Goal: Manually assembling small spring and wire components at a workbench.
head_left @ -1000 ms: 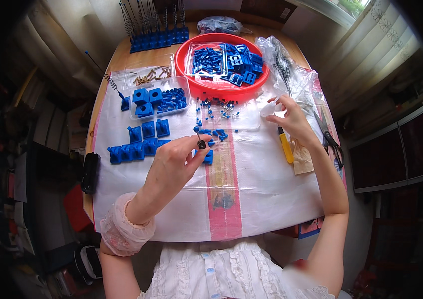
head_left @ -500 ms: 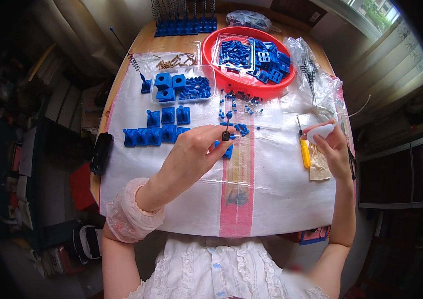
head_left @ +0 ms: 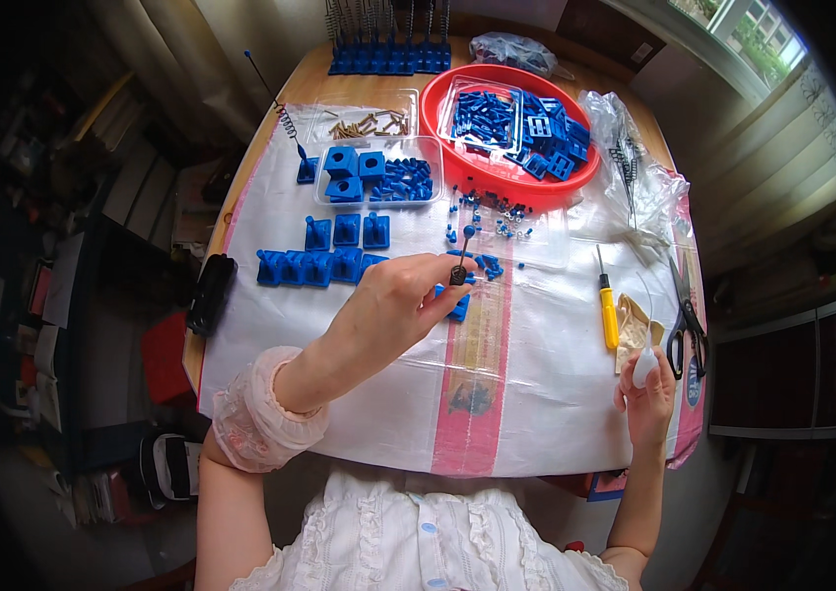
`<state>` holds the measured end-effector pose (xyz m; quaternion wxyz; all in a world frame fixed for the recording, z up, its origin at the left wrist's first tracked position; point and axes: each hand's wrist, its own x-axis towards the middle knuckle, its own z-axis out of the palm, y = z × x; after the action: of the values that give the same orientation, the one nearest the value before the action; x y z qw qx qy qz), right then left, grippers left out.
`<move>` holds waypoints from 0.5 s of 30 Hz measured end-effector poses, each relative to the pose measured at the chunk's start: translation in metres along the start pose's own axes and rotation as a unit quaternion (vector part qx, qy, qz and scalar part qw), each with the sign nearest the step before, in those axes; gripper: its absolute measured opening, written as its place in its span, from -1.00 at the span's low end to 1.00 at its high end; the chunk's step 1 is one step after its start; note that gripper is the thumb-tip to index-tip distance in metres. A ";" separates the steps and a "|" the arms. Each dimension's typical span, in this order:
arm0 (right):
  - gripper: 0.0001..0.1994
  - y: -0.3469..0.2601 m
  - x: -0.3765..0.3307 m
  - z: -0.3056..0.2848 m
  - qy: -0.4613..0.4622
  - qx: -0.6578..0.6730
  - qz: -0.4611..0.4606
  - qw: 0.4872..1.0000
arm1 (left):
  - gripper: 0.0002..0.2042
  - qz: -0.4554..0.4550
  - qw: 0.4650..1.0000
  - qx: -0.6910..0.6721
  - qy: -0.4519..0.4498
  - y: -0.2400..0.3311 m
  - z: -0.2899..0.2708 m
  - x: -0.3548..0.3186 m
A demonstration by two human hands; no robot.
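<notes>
Over the middle of the table, my left hand [head_left: 393, 310] pinches a dark coil spring [head_left: 458, 276] upright between thumb and fingertips. A thin rod with a blue tip [head_left: 469, 232] rises from it. My right hand [head_left: 648, 409], near the front right edge, is closed around a small translucent squeeze bottle [head_left: 645, 368] with a long thin nozzle pointing up. Just beyond it lie a yellow-handled screwdriver [head_left: 609, 317], a crumpled beige cloth or paper [head_left: 634, 337] and black scissors [head_left: 689, 325]. Below my left fingertips, blue parts [head_left: 457, 307] are partly hidden.
Blue bases [head_left: 317, 266] stand in rows at left, near a finished-looking spring piece [head_left: 306, 169]. Clear boxes hold blue parts [head_left: 408, 179] and brass screws [head_left: 373, 125]. A red basin [head_left: 425, 116] of blue parts stands behind, beside a plastic bag [head_left: 664, 187]. A black case [head_left: 212, 295] lies left.
My right hand has come down and nearer to me with the squeeze bottle, its nozzle now upright, uncovering the scissors. My left hand keeps its pinch on the spring. The view has shifted slightly.
</notes>
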<state>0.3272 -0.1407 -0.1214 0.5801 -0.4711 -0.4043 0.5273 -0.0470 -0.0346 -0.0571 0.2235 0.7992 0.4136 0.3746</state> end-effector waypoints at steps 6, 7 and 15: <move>-0.62 -0.004 0.021 0.000 -0.068 0.014 0.031 0.997 | -0.81 0.003 1.000 -0.001 0.000 -0.002 0.000 -0.001; -0.62 -0.008 0.030 -0.001 -0.095 0.028 0.041 0.994 | -0.81 0.004 1.000 -0.004 0.004 -0.002 0.002 -0.001; -0.65 -0.026 0.094 0.022 -0.172 0.062 0.026 0.983 | -0.81 -0.005 1.000 -0.006 0.001 0.001 0.001 -0.001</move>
<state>0.3232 -0.0450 -0.0940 0.5160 -0.3466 -0.4524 0.6395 -0.0461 -0.0359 -0.0574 0.2299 0.7952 0.4159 0.3766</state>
